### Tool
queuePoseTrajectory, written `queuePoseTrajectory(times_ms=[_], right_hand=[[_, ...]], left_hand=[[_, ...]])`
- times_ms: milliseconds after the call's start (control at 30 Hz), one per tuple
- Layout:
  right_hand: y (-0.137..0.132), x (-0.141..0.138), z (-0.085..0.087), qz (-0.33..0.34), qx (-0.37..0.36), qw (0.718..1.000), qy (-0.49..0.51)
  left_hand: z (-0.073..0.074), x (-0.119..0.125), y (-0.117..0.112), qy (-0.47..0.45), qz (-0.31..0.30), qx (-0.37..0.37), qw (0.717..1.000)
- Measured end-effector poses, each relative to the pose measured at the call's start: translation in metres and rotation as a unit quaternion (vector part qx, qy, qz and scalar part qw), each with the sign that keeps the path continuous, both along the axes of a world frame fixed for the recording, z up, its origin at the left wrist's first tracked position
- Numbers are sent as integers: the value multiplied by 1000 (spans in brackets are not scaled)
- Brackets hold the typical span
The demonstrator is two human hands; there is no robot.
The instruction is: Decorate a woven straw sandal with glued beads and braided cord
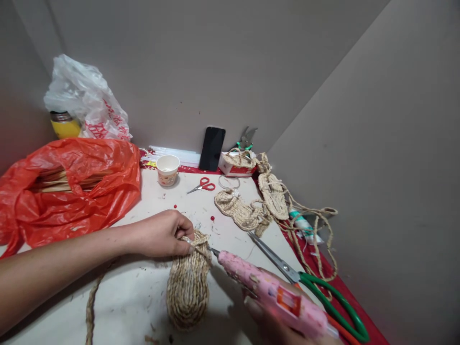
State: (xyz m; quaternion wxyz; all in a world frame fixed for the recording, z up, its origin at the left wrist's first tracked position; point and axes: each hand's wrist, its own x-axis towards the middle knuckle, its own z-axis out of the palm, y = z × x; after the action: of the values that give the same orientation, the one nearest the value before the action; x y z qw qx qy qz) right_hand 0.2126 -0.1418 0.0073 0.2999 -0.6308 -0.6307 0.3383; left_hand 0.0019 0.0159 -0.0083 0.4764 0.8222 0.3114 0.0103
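Pinching left hand: reaching in from the left, thumb and fingers closed on the far end of a woven straw piece.
Woven straw piece: long and oval, with rows of tan cord, lying near the middle of the white-topped bench.
Right hand: at the near right, partly hidden, wrapped around a pink glue gun; its nozzle points left to the piece's far end, though whether they touch is unclear.
Large scissors: green-handled, beyond the gun on the right.
Far middle: a paper cup, small red-handled scissors and a black phone propped upright.
Far right: another woven piece beside loose cord.
Left side: a red plastic bag around dry strips.
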Motion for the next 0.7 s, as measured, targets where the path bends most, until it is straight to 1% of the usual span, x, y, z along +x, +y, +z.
queuePoseTrajectory(times_ms=[67,167,233,433,600,700], right_hand=[[5,-2,-7,36,-12,999,12],[5,-3,-22,31,-13,999,23],[4,-3,-28,24,-12,999,31],[3,-4,-28,36,-24,998,51],[2,-4,-32,21,-14,997,69],[1,-5,-32,14,-22,996,89]], left_hand=[[0,0,1,3,-1,-13,1000],[3,0,1,13,-9,-36,999],[5,0,2,16,-13,-47,999],[7,1,3,9,-15,-73,997],[6,1,4,11,-11,-104,994],[6,2,4,14,-8,-114,993]])
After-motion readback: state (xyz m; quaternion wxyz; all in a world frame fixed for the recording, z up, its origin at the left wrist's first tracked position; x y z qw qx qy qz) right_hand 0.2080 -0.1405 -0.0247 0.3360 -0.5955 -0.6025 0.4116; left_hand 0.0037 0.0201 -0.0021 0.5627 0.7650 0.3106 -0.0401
